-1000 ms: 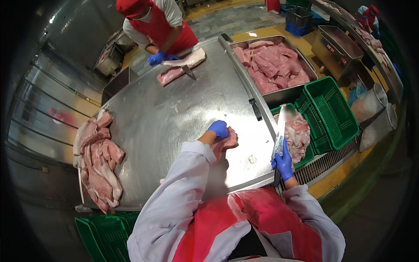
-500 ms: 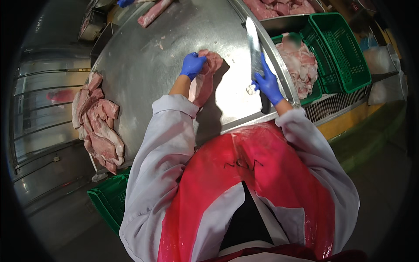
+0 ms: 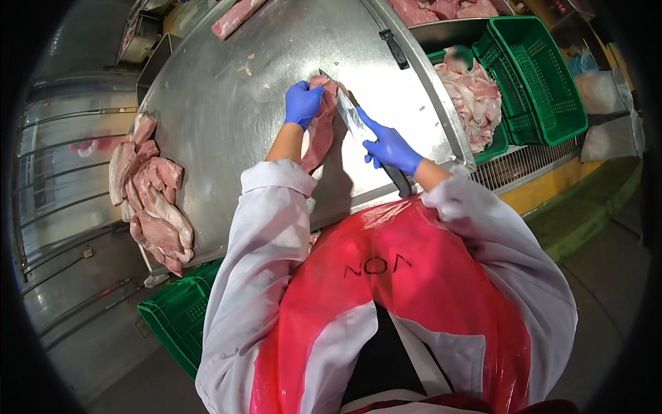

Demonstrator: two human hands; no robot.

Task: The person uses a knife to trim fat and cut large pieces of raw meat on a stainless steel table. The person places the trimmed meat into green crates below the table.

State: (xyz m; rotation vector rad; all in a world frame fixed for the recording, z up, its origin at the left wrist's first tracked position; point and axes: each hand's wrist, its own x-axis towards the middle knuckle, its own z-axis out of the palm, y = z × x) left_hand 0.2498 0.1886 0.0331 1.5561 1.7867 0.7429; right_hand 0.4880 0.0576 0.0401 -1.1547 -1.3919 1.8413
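A long strip of raw meat [image 3: 319,143] lies on the steel table [image 3: 234,131], and my left hand [image 3: 303,105], in a blue glove, grips its upper left edge. My right hand [image 3: 393,148], also gloved in blue, holds a large knife [image 3: 353,121] with a black handle. Its blade points up and to the left, against the right side of the strip near the far end. The index finger of my right hand stretches along the blade. How far the edge has gone into the meat cannot be made out.
Several meat pieces [image 3: 155,200] are heaped at the table's left edge. A black-handled tool [image 3: 394,50] lies by the far right rim. Green crates [image 3: 545,83] stand at right, one holding pale trimmings [image 3: 472,103]. Another green crate [image 3: 176,317] sits low at left.
My right hand has swung the knife left and down from the table's right side onto the meat strip. A small white scrap by that hand no longer shows. My left hand keeps its grip.
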